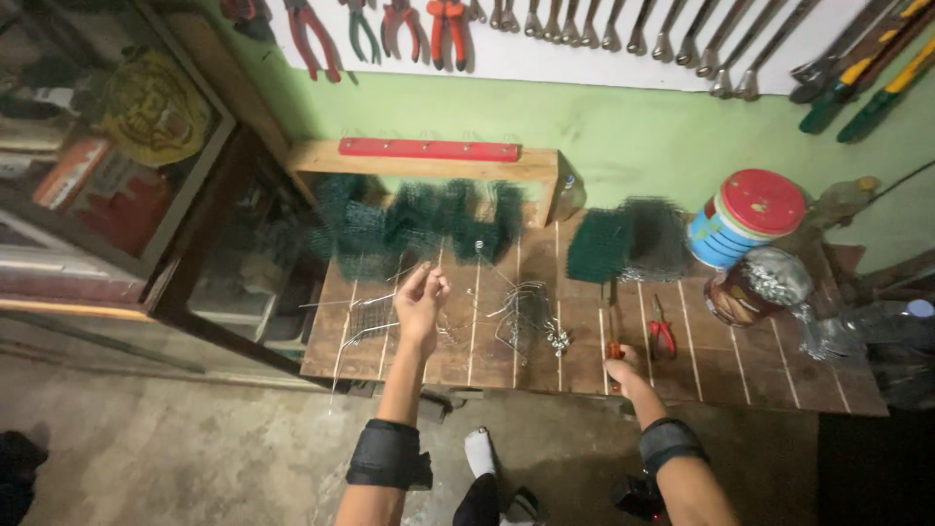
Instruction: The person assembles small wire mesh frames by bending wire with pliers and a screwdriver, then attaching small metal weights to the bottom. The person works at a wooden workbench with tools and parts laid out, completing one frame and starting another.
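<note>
My left hand (421, 300) hovers over the left part of the wooden bench (721, 375), fingers pinched on a thin wire (443, 265) that rises toward the back. My right hand (623, 373) rests at the bench's front edge, closed on an orange-handled tool (614, 341) whose shaft points away from me. Between the hands lies a tangle of bent wire pieces (526, 312). A small wire mesh piece (370, 319) lies left of my left hand. Both wrists wear black bands.
Green mesh pieces (419, 222) hang from a wooden rack with a red strip (429, 149); another green mesh piece (614, 239) lies further right. Red pliers (662, 333), a red-lidded tin (745, 216) and a jar of metal bits (760, 282) sit right. Pliers and wrenches hang on the wall. A glass cabinet (107, 175) stands left.
</note>
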